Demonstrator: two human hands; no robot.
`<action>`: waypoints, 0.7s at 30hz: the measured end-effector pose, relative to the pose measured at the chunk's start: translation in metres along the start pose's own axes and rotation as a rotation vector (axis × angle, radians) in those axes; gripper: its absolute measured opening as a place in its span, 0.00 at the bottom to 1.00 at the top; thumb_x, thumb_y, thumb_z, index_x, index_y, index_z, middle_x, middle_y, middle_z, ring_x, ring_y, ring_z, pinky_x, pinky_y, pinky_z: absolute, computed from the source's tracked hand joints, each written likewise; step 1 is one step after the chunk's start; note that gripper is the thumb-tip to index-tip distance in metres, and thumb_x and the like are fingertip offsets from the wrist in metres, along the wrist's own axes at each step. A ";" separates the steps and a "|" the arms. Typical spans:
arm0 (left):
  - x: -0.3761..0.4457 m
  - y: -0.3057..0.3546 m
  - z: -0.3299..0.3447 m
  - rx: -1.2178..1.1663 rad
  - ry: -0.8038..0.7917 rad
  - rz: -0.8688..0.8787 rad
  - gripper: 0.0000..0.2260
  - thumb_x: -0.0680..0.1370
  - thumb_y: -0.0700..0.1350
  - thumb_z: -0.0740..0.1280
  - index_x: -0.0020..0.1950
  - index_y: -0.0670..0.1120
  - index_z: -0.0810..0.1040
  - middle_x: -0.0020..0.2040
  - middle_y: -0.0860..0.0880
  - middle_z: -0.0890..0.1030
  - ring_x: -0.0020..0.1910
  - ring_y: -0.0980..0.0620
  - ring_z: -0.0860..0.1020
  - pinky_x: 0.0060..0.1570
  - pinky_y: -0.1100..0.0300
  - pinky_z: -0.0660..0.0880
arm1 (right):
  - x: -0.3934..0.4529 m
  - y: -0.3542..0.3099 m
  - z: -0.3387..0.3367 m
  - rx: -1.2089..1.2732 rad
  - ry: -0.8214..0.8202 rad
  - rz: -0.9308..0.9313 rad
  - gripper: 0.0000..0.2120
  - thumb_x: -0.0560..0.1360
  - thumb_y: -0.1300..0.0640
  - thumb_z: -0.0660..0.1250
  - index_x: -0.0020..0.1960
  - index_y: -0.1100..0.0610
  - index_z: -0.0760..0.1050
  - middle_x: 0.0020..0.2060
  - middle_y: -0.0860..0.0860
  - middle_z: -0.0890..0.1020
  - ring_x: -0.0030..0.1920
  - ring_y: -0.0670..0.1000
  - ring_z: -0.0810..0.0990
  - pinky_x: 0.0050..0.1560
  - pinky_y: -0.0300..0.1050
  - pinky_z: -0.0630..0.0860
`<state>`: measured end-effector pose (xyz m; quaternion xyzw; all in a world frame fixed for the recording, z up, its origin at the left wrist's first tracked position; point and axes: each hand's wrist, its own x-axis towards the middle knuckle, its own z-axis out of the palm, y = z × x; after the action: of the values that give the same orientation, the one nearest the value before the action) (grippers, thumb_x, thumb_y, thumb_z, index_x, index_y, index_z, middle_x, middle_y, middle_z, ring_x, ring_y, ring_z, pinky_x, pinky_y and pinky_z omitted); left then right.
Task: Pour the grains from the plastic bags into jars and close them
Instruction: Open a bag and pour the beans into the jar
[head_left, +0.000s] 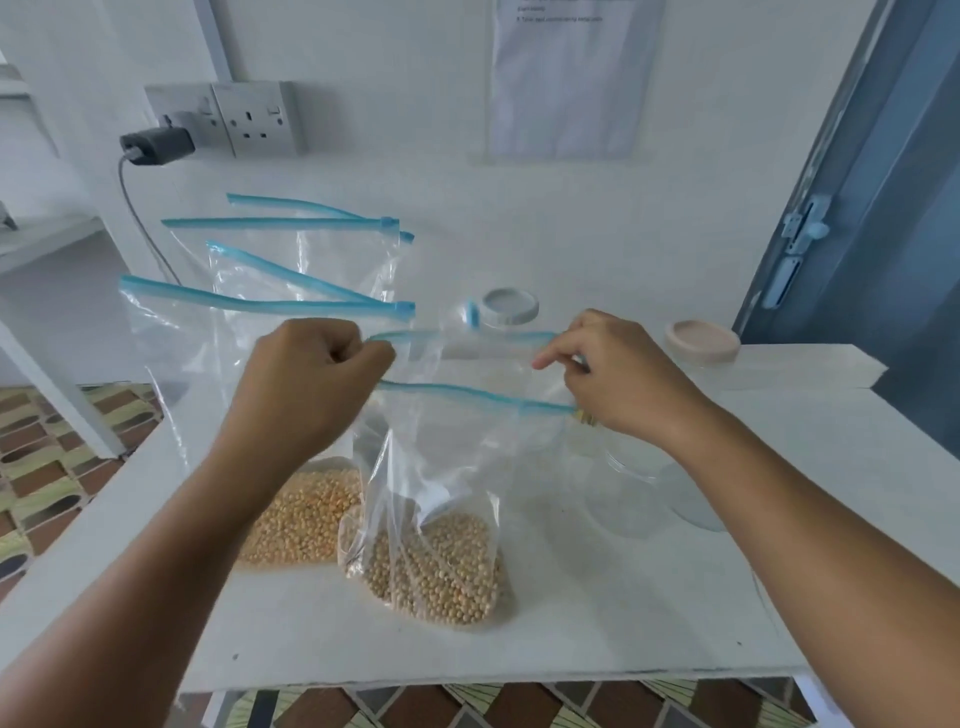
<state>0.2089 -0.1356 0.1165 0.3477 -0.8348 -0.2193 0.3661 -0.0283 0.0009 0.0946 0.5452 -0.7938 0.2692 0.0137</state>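
At the middle of the white table (649, 623), a clear bag (441, 467) with pale beans in its bottom stands upright, its blue zip mouth pulled open between two hands. The left hand (317, 374) is curled tight on the mouth's left end; the right hand (618, 374) pinches the right end between thumb and fingers. Just left, touching it, a second bag (301, 514) holds yellow grain, and two more open bags (291, 270) rise behind that. Right of the held bag a clear jar (634, 488) stands close, partly hidden under the right wrist. Two lidded jars, one white-lidded (509, 306), one beige-lidded (702, 340), sit toward the wall, apart from each other. The near table edge runs below the forearms, with bare surface in front and to the right. A socket (257, 119) with a charger (156, 145) sits on the wall beyond the bags.
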 end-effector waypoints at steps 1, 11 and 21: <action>-0.002 -0.006 -0.003 0.034 -0.001 -0.008 0.21 0.74 0.46 0.69 0.28 0.46 0.60 0.23 0.53 0.60 0.25 0.53 0.62 0.32 0.57 0.61 | -0.002 0.006 0.001 0.023 -0.002 0.025 0.21 0.78 0.66 0.62 0.53 0.44 0.87 0.46 0.41 0.75 0.42 0.41 0.74 0.41 0.33 0.66; -0.012 -0.009 0.012 -0.065 -0.056 -0.066 0.18 0.76 0.45 0.70 0.33 0.39 0.66 0.28 0.49 0.66 0.27 0.56 0.61 0.34 0.57 0.63 | -0.003 -0.003 0.020 0.045 -0.065 -0.071 0.12 0.81 0.56 0.68 0.60 0.44 0.84 0.47 0.38 0.70 0.46 0.41 0.75 0.55 0.42 0.74; -0.031 0.004 0.036 -0.227 -0.123 -0.026 0.20 0.80 0.57 0.70 0.36 0.44 0.76 0.27 0.53 0.69 0.26 0.58 0.65 0.28 0.66 0.64 | 0.020 -0.074 -0.026 0.398 -0.219 0.110 0.25 0.81 0.32 0.57 0.51 0.45 0.87 0.57 0.45 0.79 0.61 0.48 0.74 0.60 0.47 0.67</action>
<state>0.1955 -0.1061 0.0817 0.3007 -0.8208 -0.3383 0.3484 0.0212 -0.0237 0.1531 0.5192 -0.7502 0.3601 -0.1948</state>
